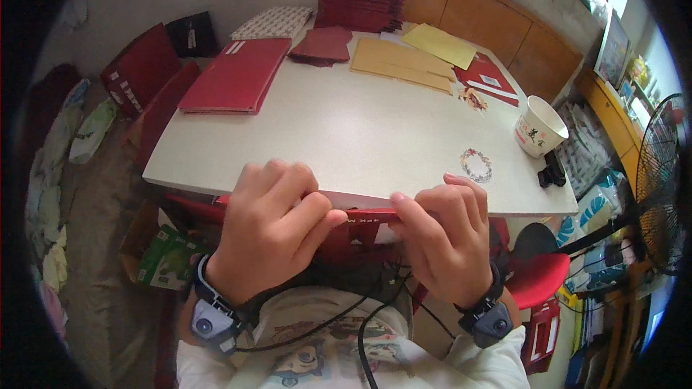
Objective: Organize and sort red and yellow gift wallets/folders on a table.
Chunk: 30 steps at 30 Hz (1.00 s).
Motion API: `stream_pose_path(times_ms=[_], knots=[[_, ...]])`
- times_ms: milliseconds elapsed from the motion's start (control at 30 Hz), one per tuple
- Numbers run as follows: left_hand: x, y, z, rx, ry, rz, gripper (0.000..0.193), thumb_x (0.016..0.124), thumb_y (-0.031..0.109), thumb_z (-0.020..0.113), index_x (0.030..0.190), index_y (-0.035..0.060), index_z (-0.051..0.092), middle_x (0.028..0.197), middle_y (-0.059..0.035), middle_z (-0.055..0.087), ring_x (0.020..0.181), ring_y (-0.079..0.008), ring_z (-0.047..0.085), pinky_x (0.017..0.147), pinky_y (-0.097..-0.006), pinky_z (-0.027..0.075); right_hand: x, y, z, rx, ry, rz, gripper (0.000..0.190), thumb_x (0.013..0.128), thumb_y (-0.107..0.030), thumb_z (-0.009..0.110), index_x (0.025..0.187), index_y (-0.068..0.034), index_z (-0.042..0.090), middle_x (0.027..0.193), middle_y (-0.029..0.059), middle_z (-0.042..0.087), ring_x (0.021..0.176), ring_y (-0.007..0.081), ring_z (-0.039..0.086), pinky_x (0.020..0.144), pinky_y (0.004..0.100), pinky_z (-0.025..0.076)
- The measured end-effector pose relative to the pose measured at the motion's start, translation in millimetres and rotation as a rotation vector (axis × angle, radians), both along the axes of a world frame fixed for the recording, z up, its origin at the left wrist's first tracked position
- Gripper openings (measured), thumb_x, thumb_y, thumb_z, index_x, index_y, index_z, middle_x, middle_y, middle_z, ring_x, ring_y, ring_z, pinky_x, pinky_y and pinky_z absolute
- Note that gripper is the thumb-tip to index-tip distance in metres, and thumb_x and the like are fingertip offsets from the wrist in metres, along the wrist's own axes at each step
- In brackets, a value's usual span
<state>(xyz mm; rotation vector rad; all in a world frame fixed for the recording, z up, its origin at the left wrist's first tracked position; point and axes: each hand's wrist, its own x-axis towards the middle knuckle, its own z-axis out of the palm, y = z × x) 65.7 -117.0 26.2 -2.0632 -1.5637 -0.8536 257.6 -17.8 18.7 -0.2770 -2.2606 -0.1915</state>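
Note:
My left hand (pixel 273 221) and my right hand (pixel 448 235) are at the near edge of the white table (pixel 346 140). Between them is a thin red cardboard piece (pixel 372 215), seen nearly edge-on and bearing small white print. The thumb and curled fingers of each hand pinch it, one hand toward either end. Most of its face is hidden from above, and its left part lies behind my left hand. Both wrists carry strapped-on small cameras, with black cables running over my lap.
Flat red cardboard folders (pixel 235 75) lie on the table's left side. A tall red stack (pixel 365 0) stands at the back, near brown cardboard sheets (pixel 400 62) and a yellow sheet (pixel 440 46). Right are a paper cup (pixel 540 127), a black clip-like object (pixel 551 172) and a fan (pixel 662 183).

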Motion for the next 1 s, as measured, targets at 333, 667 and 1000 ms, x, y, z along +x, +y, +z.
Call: stream_pose_path(times_ms=[333, 667, 1000], knots=[[-22.5, -5.7, -9.3, 0.008, -0.133, 0.174, 0.012, 0.079, 0.011, 0.066, 0.075, 0.0011, 0.062, 0.079, -0.0104, 0.051, 0.068, -0.0253, 0.052, 0.059, -0.0352, 0.041, -2.1, 15.0, -4.7, -0.160, 0.023, 0.023, 0.031, 0.065, 0.004, 0.064, 0.094, -0.004, 0.060, 0.084, 0.0090, 0.049, 0.077, 0.0258, 0.053, 0.067, 0.0348, 0.048], [-35.9, -10.8, -30.4, 0.207, -0.413, 0.080, 0.013, 0.078, 0.004, 0.069, 0.085, 0.0023, 0.059, 0.078, -0.0097, 0.052, 0.069, -0.0226, 0.054, 0.057, -0.0315, 0.044, -4.8, 25.7, -13.5, -0.430, 0.216, 0.224, 0.016, 0.080, 0.004, 0.061, 0.093, 0.000, 0.054, 0.085, 0.0129, 0.046, 0.069, 0.0242, 0.051, 0.058, 0.0327, 0.045], [-32.0, -4.2, -41.4, 0.027, -0.546, 0.186, 0.020, 0.092, 0.018, 0.055, 0.084, 0.0005, 0.049, 0.080, -0.0103, 0.051, 0.070, -0.0225, 0.051, 0.066, -0.0310, 0.043, -15.7, 24.8, -16.6, -0.499, 0.133, 0.059, 0.009, 0.088, -0.002, 0.056, 0.089, 0.000, 0.047, 0.090, 0.0168, 0.046, 0.070, 0.0305, 0.051, 0.059, 0.0368, 0.044]])
